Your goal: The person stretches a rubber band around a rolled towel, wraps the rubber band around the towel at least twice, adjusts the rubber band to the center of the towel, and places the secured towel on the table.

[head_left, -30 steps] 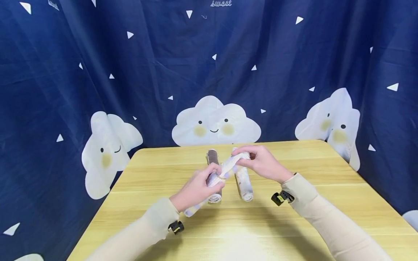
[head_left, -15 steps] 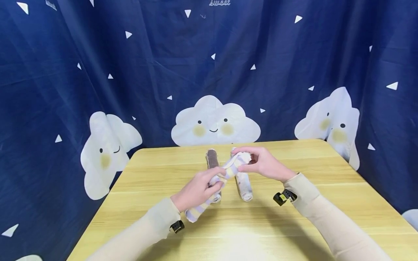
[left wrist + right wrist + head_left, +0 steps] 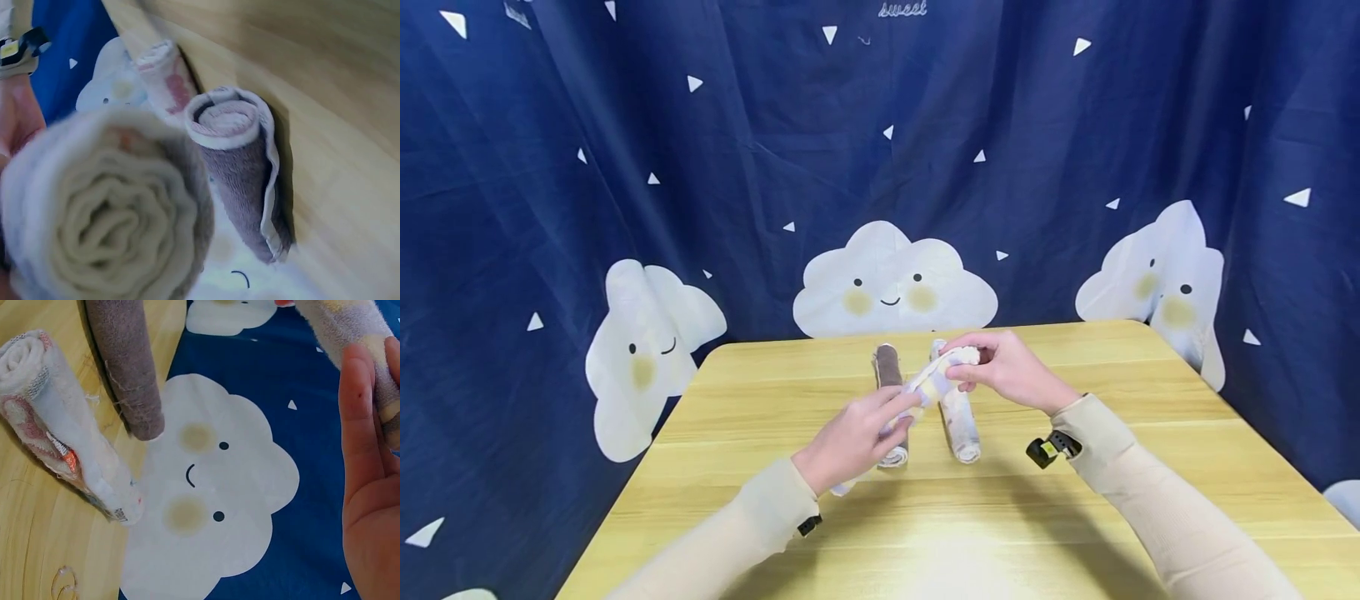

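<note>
A rolled towel with pale purple and yellow stripes point(image 3: 934, 385) slants between both hands above the table. My left hand point(image 3: 856, 435) grips it around the lower middle, partly hiding it. My right hand point(image 3: 1011, 377) pinches its upper far end between thumb and fingers. Close up in the left wrist view, the towel's coiled white end point(image 3: 119, 231) faces the camera. Under the striped roll lies a brown rolled towel point(image 3: 888, 365), partly covered by the left hand. To its right is a white patterned rolled towel point(image 3: 958, 421), with a pinkish print in the left wrist view.
The wooden table point(image 3: 760, 392) has rounded far corners. A dark blue curtain point(image 3: 760, 150) with white clouds and triangles hangs behind it and along both sides. In the right wrist view, thin clear loops point(image 3: 63, 587) lie on the tabletop near the white roll.
The striped towel has turned about its length in the hands, and its lower end shows less now. The left fingers have shifted along it; the two rolls on the table have stayed put.
</note>
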